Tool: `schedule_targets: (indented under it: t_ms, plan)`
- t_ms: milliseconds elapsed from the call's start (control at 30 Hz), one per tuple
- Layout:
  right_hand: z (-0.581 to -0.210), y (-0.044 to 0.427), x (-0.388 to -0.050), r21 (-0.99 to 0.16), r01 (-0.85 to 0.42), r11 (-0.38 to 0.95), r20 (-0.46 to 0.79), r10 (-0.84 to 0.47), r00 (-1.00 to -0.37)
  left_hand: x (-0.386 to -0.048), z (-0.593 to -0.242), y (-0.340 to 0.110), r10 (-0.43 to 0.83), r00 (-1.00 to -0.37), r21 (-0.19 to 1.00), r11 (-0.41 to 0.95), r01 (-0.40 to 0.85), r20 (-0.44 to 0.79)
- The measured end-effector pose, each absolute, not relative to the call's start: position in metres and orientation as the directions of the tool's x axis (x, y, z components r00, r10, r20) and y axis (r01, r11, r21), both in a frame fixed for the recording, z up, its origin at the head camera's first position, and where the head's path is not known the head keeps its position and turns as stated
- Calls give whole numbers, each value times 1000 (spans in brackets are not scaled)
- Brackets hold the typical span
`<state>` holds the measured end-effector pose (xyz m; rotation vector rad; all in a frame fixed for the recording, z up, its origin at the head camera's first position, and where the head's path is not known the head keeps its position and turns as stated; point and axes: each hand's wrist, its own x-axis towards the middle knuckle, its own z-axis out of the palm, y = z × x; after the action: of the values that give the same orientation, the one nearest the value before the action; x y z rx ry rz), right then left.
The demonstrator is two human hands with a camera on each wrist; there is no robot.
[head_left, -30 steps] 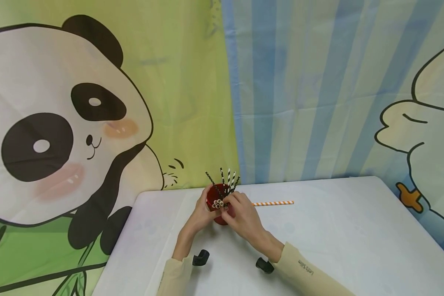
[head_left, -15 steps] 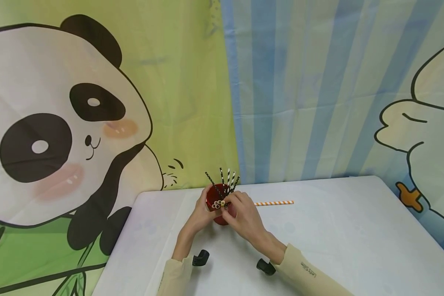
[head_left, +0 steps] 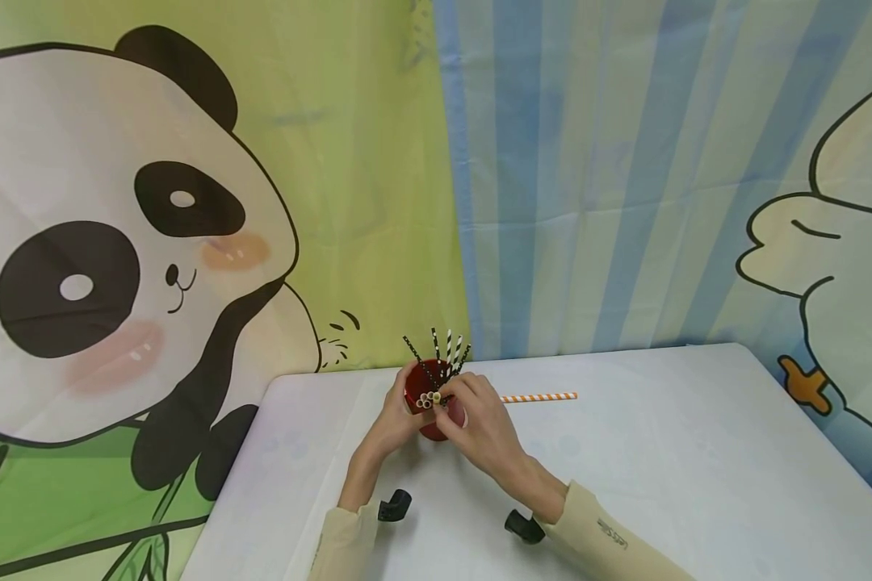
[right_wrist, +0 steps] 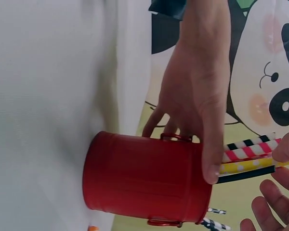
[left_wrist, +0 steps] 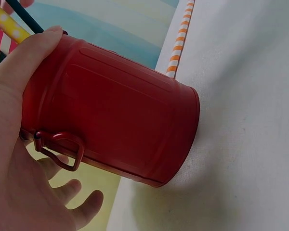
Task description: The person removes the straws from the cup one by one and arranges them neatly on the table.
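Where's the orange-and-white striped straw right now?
Head view: lying on the white table, right of the red bucket; the orange-and-white striped straw extends rightward from behind the right hand.

The head view looks forward and down from afar; the close wrist views, turned sideways, share the red bucket [left_wrist: 115,108].

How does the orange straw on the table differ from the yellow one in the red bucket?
The orange straw has white stripes; the yellow straw has white dots. The orange straw lies on the table; the yellow straw sticks out of the red bucket. Both carry white patterning.
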<state>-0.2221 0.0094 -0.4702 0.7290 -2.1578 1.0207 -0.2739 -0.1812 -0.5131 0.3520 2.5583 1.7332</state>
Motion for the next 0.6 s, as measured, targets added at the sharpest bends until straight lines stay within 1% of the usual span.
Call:
schedule_targets:
  t_ms: [67, 133, 300, 367, 600]
  plan:
    - [-467, 10, -220, -468, -700, 540, 732, -206, -649, -275, -514, -182, 204, -974, 921, 350, 168, 100]
    - [-463, 10, -218, -476, -699, 533, 729, -205, -653, -270, -504, -181, 219, -971, 920, 353, 168, 93]
    - [-455, 11, -213, -490, -700, 519, 730, -195, -655, -270, -502, -181, 229, -970, 916, 367, 159, 77]
    - [-452, 12, -212, -491, -703, 514, 736, -188, -651, -275, -512, -181, 216, -973, 916, 367, 159, 82]
    - [-446, 14, -207, -509, -709, 488, 737, -178, -652, -276, -516, -182, 212, -973, 913, 372, 169, 94]
